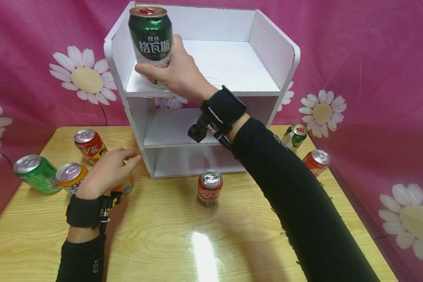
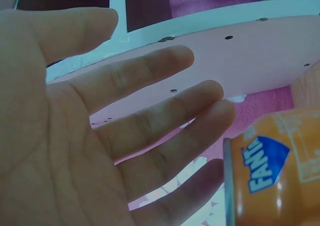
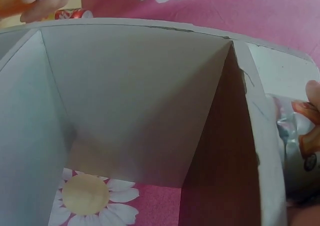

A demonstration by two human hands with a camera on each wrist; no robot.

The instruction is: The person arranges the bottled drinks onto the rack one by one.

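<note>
My right hand [image 1: 185, 74] grips a green and white drink can [image 1: 150, 37] with Chinese lettering. The can is upright over the left part of the white shelf unit's top board [image 1: 229, 62]. In the right wrist view, the lower part of this can [image 3: 300, 136] shows beyond the board's edge. My left hand [image 1: 107, 172] is held low beside the unit's left side, palm and extended fingers showing in the left wrist view. An orange Fanta can [image 2: 272, 166] is close to those fingertips; from the head, it [image 1: 127, 185] is mostly hidden under the hand.
On the wooden table's left stand a green can [image 1: 38, 174], another orange can [image 1: 70, 178] and a red can [image 1: 90, 145]. A red can [image 1: 210, 188] stands before the shelf unit. Right of it are a green-white can [image 1: 294, 137] and a red can [image 1: 316, 161].
</note>
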